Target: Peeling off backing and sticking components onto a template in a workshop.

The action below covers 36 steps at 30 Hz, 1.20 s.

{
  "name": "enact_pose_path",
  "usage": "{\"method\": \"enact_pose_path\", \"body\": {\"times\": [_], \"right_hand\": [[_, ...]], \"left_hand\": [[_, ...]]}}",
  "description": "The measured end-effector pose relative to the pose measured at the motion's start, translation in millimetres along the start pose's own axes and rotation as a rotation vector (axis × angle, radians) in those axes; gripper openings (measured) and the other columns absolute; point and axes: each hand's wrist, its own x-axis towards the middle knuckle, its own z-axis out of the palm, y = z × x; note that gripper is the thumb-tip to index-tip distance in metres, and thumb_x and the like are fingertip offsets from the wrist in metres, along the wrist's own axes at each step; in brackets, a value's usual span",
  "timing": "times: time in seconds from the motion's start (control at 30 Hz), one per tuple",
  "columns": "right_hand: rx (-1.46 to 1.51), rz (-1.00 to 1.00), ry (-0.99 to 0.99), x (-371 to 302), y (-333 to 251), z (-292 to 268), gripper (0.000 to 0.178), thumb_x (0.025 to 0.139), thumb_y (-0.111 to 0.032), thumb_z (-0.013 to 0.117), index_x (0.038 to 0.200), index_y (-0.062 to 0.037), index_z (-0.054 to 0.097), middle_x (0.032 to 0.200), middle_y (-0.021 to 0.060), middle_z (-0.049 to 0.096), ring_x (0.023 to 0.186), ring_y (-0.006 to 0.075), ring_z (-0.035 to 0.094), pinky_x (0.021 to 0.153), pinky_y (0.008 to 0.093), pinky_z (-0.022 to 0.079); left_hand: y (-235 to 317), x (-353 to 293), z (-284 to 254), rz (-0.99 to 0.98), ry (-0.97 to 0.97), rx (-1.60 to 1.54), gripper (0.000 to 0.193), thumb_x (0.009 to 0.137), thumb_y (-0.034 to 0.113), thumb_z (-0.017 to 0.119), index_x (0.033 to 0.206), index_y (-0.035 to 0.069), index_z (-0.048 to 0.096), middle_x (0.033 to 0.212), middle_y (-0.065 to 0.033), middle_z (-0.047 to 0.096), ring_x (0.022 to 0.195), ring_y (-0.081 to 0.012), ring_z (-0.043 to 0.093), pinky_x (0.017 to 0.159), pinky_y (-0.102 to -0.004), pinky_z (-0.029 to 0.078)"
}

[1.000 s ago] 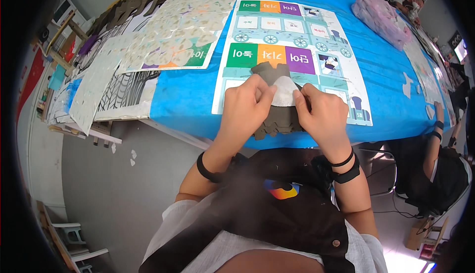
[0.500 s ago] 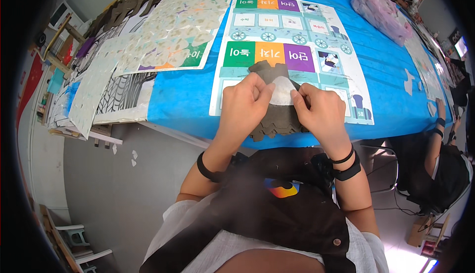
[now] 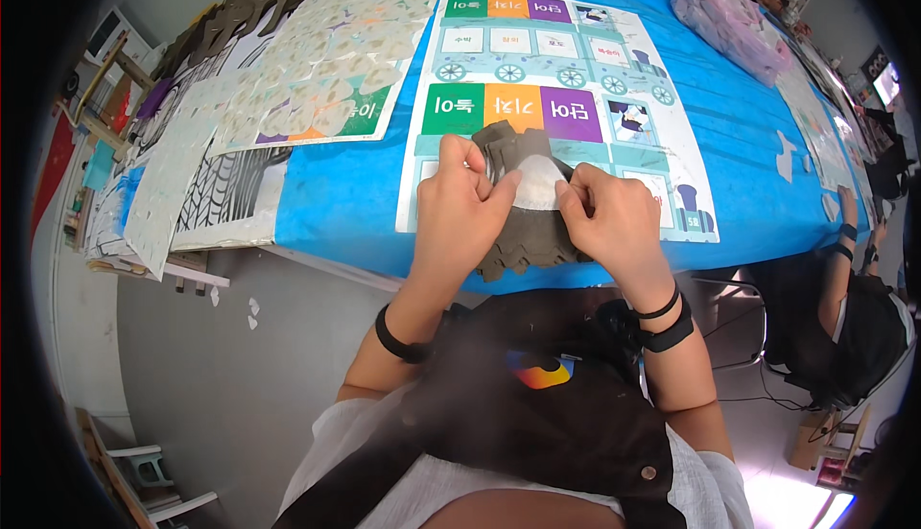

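A dark grey-brown piece (image 3: 540,237) with jagged, notched edges, of a material I cannot make out, is held up at the table's near edge. A white rounded patch (image 3: 535,184) lies on its middle. My left hand (image 3: 462,205) is closed on the piece's left side, fingers curled behind and thumb at the patch's left edge. My right hand (image 3: 614,219) pinches the right side, its thumb by the patch's right edge. Under and beyond the hands is a printed sheet (image 3: 614,38) with a train picture and coloured blocks. The fingers hide parts of the piece's sides.
Blue cloth (image 3: 336,179) covers the table. To the left lie sheets dotted with pale rounded patches (image 3: 321,45) and a stack of dark cut pieces (image 3: 273,6). A pinkish plastic bag (image 3: 729,30) rests at the far right. Another person's arm (image 3: 837,265) reaches in at right.
My left fingers have opened slightly and shifted on the piece, and more of its left flap shows. My right hand keeps its pinch. The whole view has moved a little.
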Motion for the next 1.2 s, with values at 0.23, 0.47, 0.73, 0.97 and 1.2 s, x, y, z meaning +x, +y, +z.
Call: {"method": "enact_pose_path", "body": {"times": [0.23,0.47,0.73,0.97,1.2], "right_hand": [[0.077,0.0,0.11,-7,4,-2,0.014,0.085,-0.015,0.067,0.09,-0.0079,0.056,0.062,0.0098,0.061,0.056,0.034,0.063,0.052,0.0448,0.046],[0.085,-0.342,0.351,-14,10,-1,0.028,0.083,-0.009,0.065,0.11,-0.0054,0.061,0.113,0.0139,0.066,0.099,0.033,0.065,0.08,0.0426,0.051],[-0.115,-0.494,-0.052,-23,-13,6,0.066,0.086,-0.027,0.071,0.143,-0.0009,0.051,0.149,0.0172,0.049,0.144,0.0324,0.039,0.118,0.0518,0.029],[-0.146,-0.473,-0.148,-17,-9,5,0.079,0.083,-0.034,0.075,0.148,-0.0028,0.045,0.15,0.0171,0.046,0.143,0.0316,0.04,0.117,0.052,0.03],[-0.09,-0.512,-0.121,-19,-1,7,0.083,0.079,-0.034,0.078,0.149,-0.0034,0.045,0.153,0.0158,0.045,0.145,0.0311,0.039,0.116,0.0551,0.031]], "left_hand": [[-1,0,-1,0.007,-0.027,-0.038,0.03,0.088,0.004,0.073,0.093,0.007,0.043,0.051,0.0,0.05,0.048,-0.0029,0.043,0.047,-0.0256,0.03],[-13,-17,-5,-0.015,0.164,-0.524,0.024,0.089,0.001,0.07,0.096,0.005,0.047,0.07,-0.0003,0.057,0.054,-0.0055,0.048,0.05,-0.026,0.034],[-18,-3,-14,0.474,-0.062,-0.175,0.048,0.102,0.025,0.058,0.137,-0.004,0.042,0.12,-0.0172,0.066,0.113,-0.0218,0.06,0.1,-0.036,0.044],[-23,1,-7,0.53,-0.27,-0.07,0.083,0.105,0.053,0.043,0.156,-0.007,0.017,0.142,-0.0207,0.059,0.142,-0.0357,0.046,0.119,-0.0475,0.03],[-19,0,-5,0.594,-0.257,0.224,0.077,0.101,0.044,0.053,0.154,-0.007,0.027,0.138,-0.0179,0.062,0.13,-0.0401,0.055,0.115,-0.0515,0.037]]}}
